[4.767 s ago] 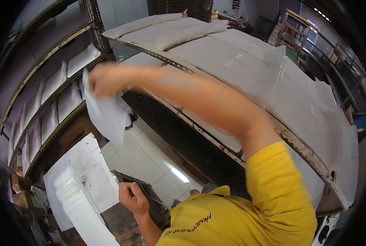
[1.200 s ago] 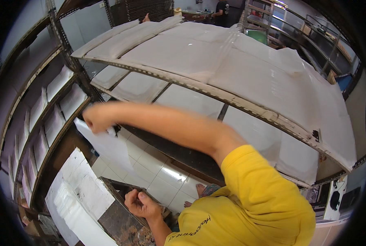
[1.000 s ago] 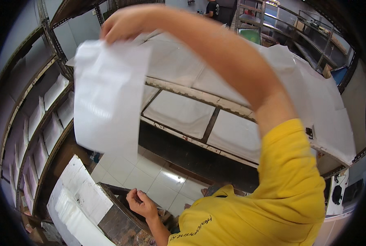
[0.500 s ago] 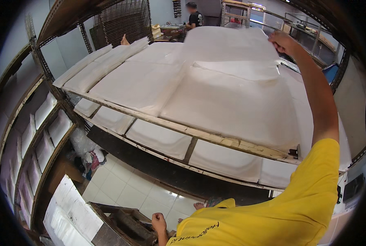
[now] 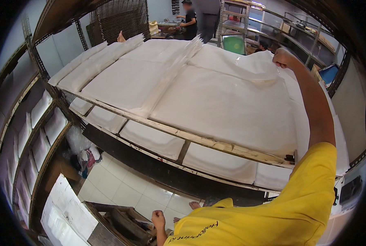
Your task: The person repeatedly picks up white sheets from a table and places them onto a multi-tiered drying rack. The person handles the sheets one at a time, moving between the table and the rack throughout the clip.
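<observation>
My right hand, arm stretched far out, pinches the far right corner of a thin white sheet. That sheet lies low over the far end of a broad pile of white sheets on the shelf rack. A wavy edge crosses the pile near its far end. Down by my body, my left hand is closed in a fist over the lower area, apart from the sheets; nothing shows in it. More white piles lie to the left, their far edges fanned and curling up.
A wooden rail edges the shelf, with a lower shelf of white sheets beneath. Side racks stand left. A dark wooden crate sits below. Someone in black works at the back; another person's raised hand shows behind the piles.
The sheet in my right hand has come down from above the far end onto the pile, uncovering the back of the room. My right hand has lowered slightly; my left hand stays put.
</observation>
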`<state>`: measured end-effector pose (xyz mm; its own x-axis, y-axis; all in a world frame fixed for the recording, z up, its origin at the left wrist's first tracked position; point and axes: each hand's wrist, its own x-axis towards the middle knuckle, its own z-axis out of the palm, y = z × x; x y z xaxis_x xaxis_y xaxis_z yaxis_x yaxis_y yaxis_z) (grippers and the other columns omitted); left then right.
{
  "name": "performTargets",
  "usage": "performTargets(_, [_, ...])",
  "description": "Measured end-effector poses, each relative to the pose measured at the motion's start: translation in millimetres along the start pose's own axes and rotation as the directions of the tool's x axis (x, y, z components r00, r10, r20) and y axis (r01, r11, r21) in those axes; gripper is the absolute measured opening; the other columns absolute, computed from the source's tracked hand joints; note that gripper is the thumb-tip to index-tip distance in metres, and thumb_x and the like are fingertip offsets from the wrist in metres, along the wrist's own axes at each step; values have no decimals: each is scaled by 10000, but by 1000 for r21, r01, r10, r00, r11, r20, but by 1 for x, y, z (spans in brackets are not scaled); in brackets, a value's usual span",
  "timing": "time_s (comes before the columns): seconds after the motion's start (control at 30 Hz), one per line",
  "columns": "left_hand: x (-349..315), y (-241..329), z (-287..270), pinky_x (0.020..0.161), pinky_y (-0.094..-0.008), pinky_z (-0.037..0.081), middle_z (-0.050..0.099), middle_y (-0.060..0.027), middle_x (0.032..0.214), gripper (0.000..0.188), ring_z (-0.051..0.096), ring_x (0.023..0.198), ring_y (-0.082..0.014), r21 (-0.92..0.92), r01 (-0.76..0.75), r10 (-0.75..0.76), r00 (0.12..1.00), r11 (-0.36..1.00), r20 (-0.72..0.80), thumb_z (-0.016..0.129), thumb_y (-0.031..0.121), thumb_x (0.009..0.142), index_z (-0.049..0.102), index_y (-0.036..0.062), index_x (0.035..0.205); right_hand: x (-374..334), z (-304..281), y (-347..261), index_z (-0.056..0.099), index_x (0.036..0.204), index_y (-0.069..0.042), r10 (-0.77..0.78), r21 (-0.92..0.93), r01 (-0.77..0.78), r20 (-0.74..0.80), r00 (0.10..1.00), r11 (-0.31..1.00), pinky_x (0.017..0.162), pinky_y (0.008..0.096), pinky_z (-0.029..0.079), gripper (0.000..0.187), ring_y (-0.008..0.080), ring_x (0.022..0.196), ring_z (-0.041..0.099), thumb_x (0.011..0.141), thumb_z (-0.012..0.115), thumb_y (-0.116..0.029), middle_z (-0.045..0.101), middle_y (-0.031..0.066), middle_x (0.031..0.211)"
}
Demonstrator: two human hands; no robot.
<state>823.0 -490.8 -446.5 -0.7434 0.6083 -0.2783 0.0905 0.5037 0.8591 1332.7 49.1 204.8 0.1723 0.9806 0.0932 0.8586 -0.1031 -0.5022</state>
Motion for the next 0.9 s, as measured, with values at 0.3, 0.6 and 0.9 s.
performTargets(0.3, [-28, 22, -40, 669, -440, 503, 644, -245, 769, 297, 647, 713, -383, 97, -36, 51, 987, 995, -153, 605, 256, 891, 633, -40, 904, 34, 22, -77, 633, 821, 34, -580, -497, 437, -175, 795, 750, 483, 372, 454, 270, 195, 493, 551, 821, 651, -235, 548, 83, 586])
performTargets(0.6, [-34, 105, -101, 769, -430, 518, 682, -189, 932, 236, 659, 866, -362, -17, -101, 89, 932, 995, -350, 616, 219, 896, 665, 12, 999, -187, 107, -360, 601, 1091, 2, -969, -121, 962, -3, 245, 244, 597, 323, 440, 243, 164, 640, 522, 885, 631, -122, 560, 71, 772])
performTargets(0.9, [-52, 109, -229, 752, -442, 488, 595, -144, 998, 216, 605, 888, -341, 218, 122, 140, 458, 968, -878, 660, 215, 869, 617, 52, 1003, -535, 226, -467, 611, 1132, -1, -748, 378, 734, 142, -648, -565, 643, 383, 451, 313, 253, 682, 574, 843, 698, -87, 581, 146, 766])
